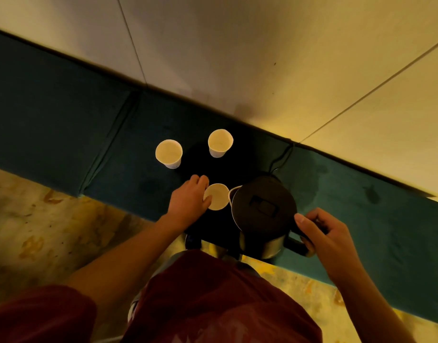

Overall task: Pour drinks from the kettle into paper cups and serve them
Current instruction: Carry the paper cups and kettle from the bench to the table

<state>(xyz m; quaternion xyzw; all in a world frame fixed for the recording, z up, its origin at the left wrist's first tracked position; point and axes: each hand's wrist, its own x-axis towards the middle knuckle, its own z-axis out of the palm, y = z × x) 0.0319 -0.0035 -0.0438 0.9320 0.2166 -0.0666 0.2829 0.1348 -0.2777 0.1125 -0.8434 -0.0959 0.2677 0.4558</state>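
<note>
Three paper cups (216, 196) – pale cream inside, white on the outer walls where visible. Kettle (263, 209) had a black lid and handle, with a silvery steel body showing below. Counter (386, 206) was dark teal, blotched with darker stains at right. Wall (237, 58) plain off-white under yellowish light. Floor (27, 219) mottled tan with orange-brown patches. Shirt (213, 305) – dark red.
</note>
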